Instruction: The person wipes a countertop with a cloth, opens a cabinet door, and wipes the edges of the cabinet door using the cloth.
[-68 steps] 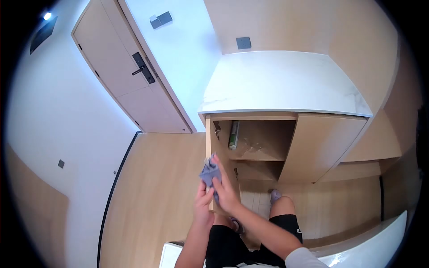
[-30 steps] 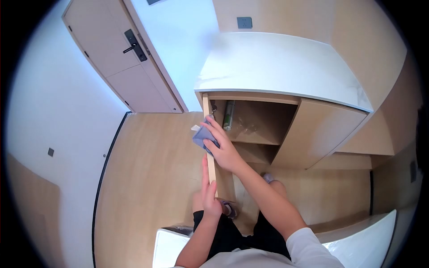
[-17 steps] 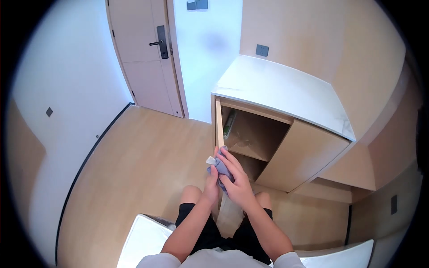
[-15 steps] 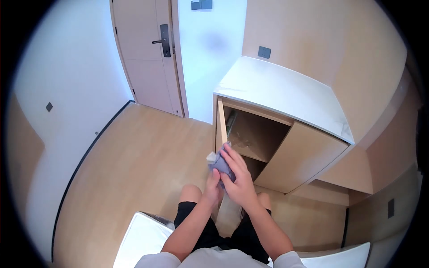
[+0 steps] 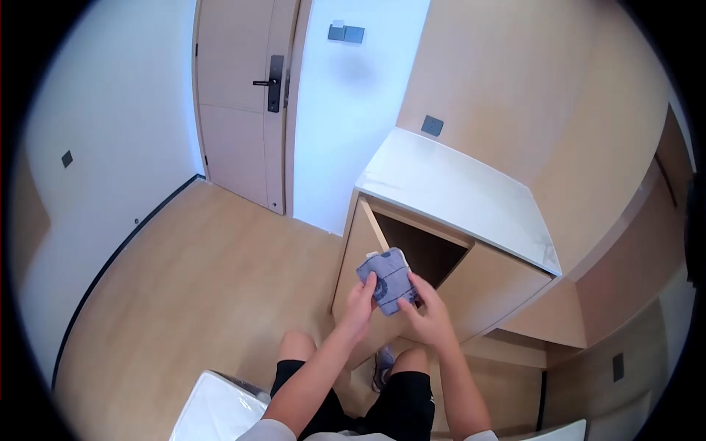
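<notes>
Between my two hands is a folded grey-blue cloth (image 5: 390, 278) with dark printed lines and round marks; a small white tag shows at its upper left edge. My left hand (image 5: 358, 305) grips its left side, thumb on top. On the lower right side, my right hand (image 5: 430, 312) pinches it with the thumb and fingers. Just beyond the cloth stands a low wooden cabinet (image 5: 500, 290), its left door (image 5: 360, 253) swung outward and its right door closed. The inside looks dark, and the cloth hides part of the opening.
A white marbled top (image 5: 456, 198) covers the cabinet. Farther back is a closed door (image 5: 235, 110) with a dark handle. Wooden floor (image 5: 198, 279) stretches to the left. White plastic-looking seat edges (image 5: 217, 411) flank my legs, and a shoe (image 5: 382, 365) shows below.
The cloth has turned from a bunched, upright hold to lying flatter, its printed face showing. My hands have moved apart to its two sides. The view has shifted upward.
</notes>
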`<state>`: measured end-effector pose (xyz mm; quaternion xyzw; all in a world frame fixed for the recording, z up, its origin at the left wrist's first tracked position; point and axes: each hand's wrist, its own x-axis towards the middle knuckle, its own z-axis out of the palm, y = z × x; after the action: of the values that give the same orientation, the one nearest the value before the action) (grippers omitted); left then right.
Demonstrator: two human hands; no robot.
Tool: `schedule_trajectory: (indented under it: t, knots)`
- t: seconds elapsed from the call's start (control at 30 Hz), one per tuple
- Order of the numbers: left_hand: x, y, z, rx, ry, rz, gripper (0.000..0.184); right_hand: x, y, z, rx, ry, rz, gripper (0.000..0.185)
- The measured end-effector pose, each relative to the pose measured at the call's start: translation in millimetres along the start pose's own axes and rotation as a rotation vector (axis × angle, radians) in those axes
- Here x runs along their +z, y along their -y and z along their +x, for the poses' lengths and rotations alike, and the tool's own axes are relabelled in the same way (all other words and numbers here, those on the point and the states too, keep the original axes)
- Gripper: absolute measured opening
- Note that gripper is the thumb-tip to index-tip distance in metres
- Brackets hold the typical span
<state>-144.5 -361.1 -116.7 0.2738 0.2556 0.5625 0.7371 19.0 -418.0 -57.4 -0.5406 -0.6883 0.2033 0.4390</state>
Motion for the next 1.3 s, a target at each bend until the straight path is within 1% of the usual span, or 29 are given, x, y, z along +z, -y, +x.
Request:
schedule_trajectory:
  t: [0.03, 0.13, 0.23, 0.27, 0.37, 0.47, 0.57, 0.67, 0.77, 0.8, 0.83, 0.9, 0.93, 1.03, 1.07, 1.1, 1.13, 1.17, 1.27, 1.3]
  knots:
    - [1, -3, 10, 0.014, 0.0, 0.025, 0.043, 1, -2, 1, -0.009, -0.01, -0.027, 0.065]
    - [-9, -5, 49, 0.182, -0.005, 0.271, 0.037, 7, 4, 9, 0.003, -0.029, -0.072, 0.069]
    - [-15, -17, 75, 0.25, -0.048, 0.28, 0.036, 10, -11, 42, 0.09, 0.053, 0.106, 0.067]
    - [-17, -17, 88, 0.291, -0.074, 0.311, 0.037, 11, -19, 55, 0.06, 0.078, 0.061, 0.066]
    - [-20, -24, 119, 0.389, -0.135, 0.263, 0.039, 17, -32, 104, 0.052, 0.147, -0.074, 0.07]
    - [-29, -27, 151, 0.457, -0.166, 0.317, 0.042, 31, -30, 148, 0.095, 0.176, -0.143, 0.068]
    - [-40, -26, 184, 0.565, -0.272, 0.603, 0.042, 50, -31, 182, 0.104, 0.19, -0.188, 0.074]
    - [-40, -37, 192, 0.74, -0.329, 0.864, 0.045, 72, -58, 212, 0.047, 0.201, -0.3, 0.081]
    - [-31, -54, 193, 0.931, -0.277, 1.189, 0.047, 73, -44, 233, 0.106, 0.32, -0.519, 0.085]
    - [-22, -63, 189, 0.902, -0.19, 1.161, 0.048, 71, -42, 237, 0.111, 0.338, -0.504, 0.084]
    - [-24, -60, 194, 0.925, -0.147, 1.203, 0.046, 68, -40, 238, 0.124, 0.377, -0.51, 0.082]
    - [-25, -52, 200, 0.979, -0.043, 1.272, 0.044, 66, -50, 234, 0.109, 0.38, -0.509, 0.081]
    - [-24, -49, 203, 1.046, -0.041, 1.214, 0.04, 64, -51, 229, 0.124, 0.369, -0.488, 0.079]
    - [-16, -47, 194, 1.049, -0.067, 1.334, 0.041, 58, -52, 219, 0.152, 0.356, -0.446, 0.076]
    - [-18, -41, 189, 1.027, -0.009, 1.334, 0.041, 56, -57, 211, 0.15, 0.369, -0.452, 0.076]
    - [-22, -38, 188, 1.047, 0.03, 1.342, 0.041, 56, -57, 217, 0.105, 0.37, -0.459, 0.076]
    - [-23, -48, 195, 1.08, 0.073, 1.357, 0.04, 53, -60, 218, 0.079, 0.381, -0.438, 0.075]
    - [-19, -59, 194, 1.097, 0.078, 1.373, 0.04, 51, -63, 212, 0.091, 0.399, -0.412, 0.075]
    - [-6, -46, 162, 1.005, 0.128, 1.357, 0.04, 34, -39, 190, 0.244, 0.492, -0.38, 0.076]
    - [-2, -41, 150, 0.984, 0.137, 1.329, 0.041, 29, -37, 179, 0.244, 0.487, -0.382, 0.076]
